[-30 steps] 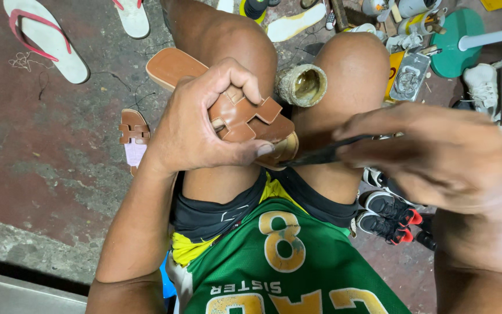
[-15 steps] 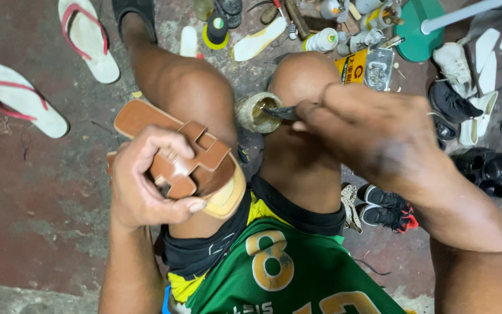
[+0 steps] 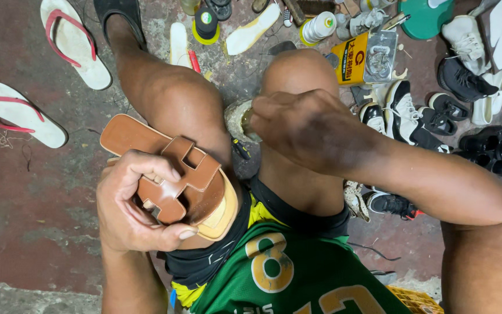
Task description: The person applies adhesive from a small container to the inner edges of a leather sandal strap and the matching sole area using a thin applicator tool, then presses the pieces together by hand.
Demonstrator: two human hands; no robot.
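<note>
My left hand [image 3: 126, 215] grips a brown leather sandal [image 3: 201, 174] by its cut-out strap and holds it against my left thigh, sole side toward the leg. My right hand [image 3: 315, 131] is closed with the fingers pinched together right over a small round tin [image 3: 233, 119] that stands on the floor between my knees. The thin dark tool it holds is almost wholly hidden by the fingers, and its tip is out of sight at the tin's mouth.
Two white flip-flops with red straps [image 3: 13, 113] [image 3: 74, 40] lie on the floor at left. A yellow rectangular can [image 3: 358, 58], a white thread spool [image 3: 321, 26] and a white insole [image 3: 251, 29] lie ahead. Several black and white shoes [image 3: 466, 75] crowd the right.
My right hand has carried the thin tool from my lap forward to the tin and now covers it. My left hand has shifted the sandal leftward onto my left thigh.
</note>
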